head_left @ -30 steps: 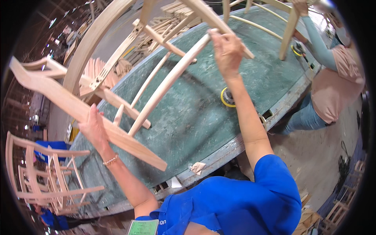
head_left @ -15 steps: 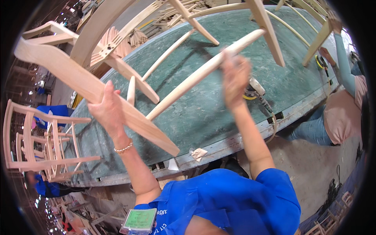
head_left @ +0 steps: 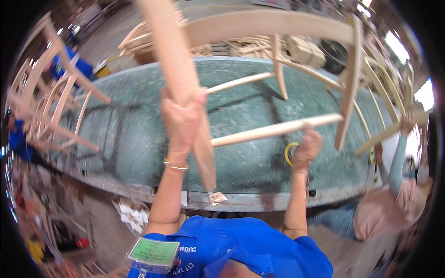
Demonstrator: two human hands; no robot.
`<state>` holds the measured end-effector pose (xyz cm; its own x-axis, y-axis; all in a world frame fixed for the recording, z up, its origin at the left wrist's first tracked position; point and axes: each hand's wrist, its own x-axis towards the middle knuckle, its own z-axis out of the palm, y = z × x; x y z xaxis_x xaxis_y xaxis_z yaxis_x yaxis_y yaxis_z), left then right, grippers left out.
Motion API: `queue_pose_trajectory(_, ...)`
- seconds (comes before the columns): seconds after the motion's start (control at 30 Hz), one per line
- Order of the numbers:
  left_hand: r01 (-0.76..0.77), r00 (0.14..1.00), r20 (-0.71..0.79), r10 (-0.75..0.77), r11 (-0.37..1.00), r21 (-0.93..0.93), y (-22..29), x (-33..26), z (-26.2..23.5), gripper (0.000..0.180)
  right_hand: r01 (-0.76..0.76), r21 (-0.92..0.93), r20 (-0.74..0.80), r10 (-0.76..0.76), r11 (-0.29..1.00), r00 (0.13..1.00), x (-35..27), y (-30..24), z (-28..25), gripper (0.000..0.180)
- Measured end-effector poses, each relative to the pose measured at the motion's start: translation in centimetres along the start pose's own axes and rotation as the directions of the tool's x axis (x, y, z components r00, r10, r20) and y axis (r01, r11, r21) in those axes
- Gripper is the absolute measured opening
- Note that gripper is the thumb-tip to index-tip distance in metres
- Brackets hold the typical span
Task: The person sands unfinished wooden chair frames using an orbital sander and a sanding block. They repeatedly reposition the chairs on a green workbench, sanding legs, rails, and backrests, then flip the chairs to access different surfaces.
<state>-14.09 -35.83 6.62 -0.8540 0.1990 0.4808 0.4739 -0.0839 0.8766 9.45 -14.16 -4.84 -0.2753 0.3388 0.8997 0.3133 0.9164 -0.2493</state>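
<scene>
A bare wooden chair frame [head_left: 266,24] is tilted over the green worktable [head_left: 134,139]. My left hand [head_left: 181,116] is closed around its near left post [head_left: 172,60], which is blurred by motion. My right hand [head_left: 308,149] is at the right part of the round stretcher [head_left: 269,132], fingers curled and fingertips against or just below the wood. Whatever those fingers may hold is hidden. Partly behind that hand shows the yellow rim of a sander [head_left: 290,154]. A crumpled pale scrap [head_left: 217,199] lies at the table's near edge, by the post's lower end.
Other wooden chair frames [head_left: 58,95] stand at the table's left end. On the right, a co-worker in a pink top [head_left: 384,208] holds another chair frame [head_left: 391,134]. Stacked wooden parts [head_left: 303,51] and a dark round bin [head_left: 333,56] are beyond the table.
The view has swung left, and the chair frame has turned, its left post now steeper. My right hand has shifted from over the stretcher to its lower side, farther right.
</scene>
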Motion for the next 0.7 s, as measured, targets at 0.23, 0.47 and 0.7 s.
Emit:
queue_pose_trajectory(0.23,0.061,0.997,0.049,-0.056,0.992,-0.114,0.2,-5.4,-0.4,0.045,-0.391,0.260,-0.093,0.426,0.883,0.900,0.7,-0.7,0.9,0.037)
queue_pose_trajectory(0.47,0.060,0.994,0.099,-0.048,0.992,-0.113,-0.9,-5.4,-0.6,0.041,-0.336,-0.012,-0.115,0.333,0.942,0.936,3.3,3.7,-1.5,0.040)
queue_pose_trajectory(0.7,-0.032,0.991,0.125,0.038,0.998,-0.053,-1.6,-5.0,-0.9,0.044,-0.211,-0.009,0.082,0.211,0.977,0.974,2.4,2.5,-1.5,0.037)
